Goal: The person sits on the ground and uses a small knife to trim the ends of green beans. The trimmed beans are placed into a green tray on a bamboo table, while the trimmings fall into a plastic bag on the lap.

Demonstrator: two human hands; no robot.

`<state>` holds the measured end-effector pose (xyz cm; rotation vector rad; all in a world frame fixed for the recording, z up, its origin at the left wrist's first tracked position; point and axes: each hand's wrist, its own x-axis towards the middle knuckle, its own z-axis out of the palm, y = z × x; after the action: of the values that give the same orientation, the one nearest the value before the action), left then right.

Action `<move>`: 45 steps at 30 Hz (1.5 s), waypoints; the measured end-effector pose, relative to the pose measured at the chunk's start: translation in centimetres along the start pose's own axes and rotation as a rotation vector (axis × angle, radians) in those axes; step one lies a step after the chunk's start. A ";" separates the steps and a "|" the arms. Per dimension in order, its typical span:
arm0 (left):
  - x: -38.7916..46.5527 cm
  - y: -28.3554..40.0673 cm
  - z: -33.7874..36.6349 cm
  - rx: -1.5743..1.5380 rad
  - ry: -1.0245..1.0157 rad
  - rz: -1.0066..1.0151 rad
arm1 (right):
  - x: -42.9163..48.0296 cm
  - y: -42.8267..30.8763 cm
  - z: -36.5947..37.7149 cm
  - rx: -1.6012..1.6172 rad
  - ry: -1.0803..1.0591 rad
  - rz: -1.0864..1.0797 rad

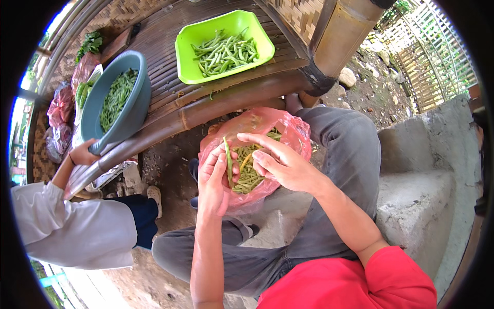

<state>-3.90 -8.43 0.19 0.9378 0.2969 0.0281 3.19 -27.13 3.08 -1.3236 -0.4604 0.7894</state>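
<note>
My left hand point(216, 175) holds a green bean pod point(228, 162) upright between thumb and fingers. Close to its right is my right hand point(279, 162), its index finger stretched toward the pod and the other fingers curled; whether it pinches anything I cannot tell. Both hands are above a pink plastic bag point(254, 119) between my knees, with many bean pods point(247, 181) inside, a yellow one among them. A bright green plastic basin point(187, 71) with more green beans point(227, 54) stands on the bamboo bench beyond the bag.
At the left, another person's hand point(83, 152) touches the rim of a tilted blue-grey tub point(144, 89) of green pods. Filled plastic bags point(61, 108) lie behind it. The bamboo bench edge point(185, 117) runs across in front of me. Concrete steps point(417, 208) are at my right.
</note>
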 end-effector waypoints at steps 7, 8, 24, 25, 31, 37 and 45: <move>-0.3 -0.3 0.9 0.177 -0.010 -0.062 | 0.6 0.8 0.1 0.097 0.063 0.077; -0.4 -0.2 0.9 0.208 -0.026 -0.066 | 0.6 0.8 0.1 0.106 0.055 0.065; -0.1 -0.9 0.5 0.507 0.022 0.034 | 0.9 1.2 -0.3 0.060 0.227 0.023; 0.0 -1.0 0.4 0.534 0.035 0.031 | 1.0 1.2 -0.4 0.068 0.280 0.002; 4.0 -0.8 0.4 0.677 0.091 0.069 | 1.2 0.8 -2.0 0.175 0.438 -0.104; 17.8 6.2 4.7 0.955 0.288 0.390 | 1.4 0.9 -2.3 0.051 0.486 -0.140; 15.0 3.9 1.7 0.995 -0.111 0.212 | 1.5 0.5 -3.6 0.429 0.594 -0.243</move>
<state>11.32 -5.15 0.63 1.9499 0.0899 0.0225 6.65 -28.44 1.61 -1.0091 0.0290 0.2442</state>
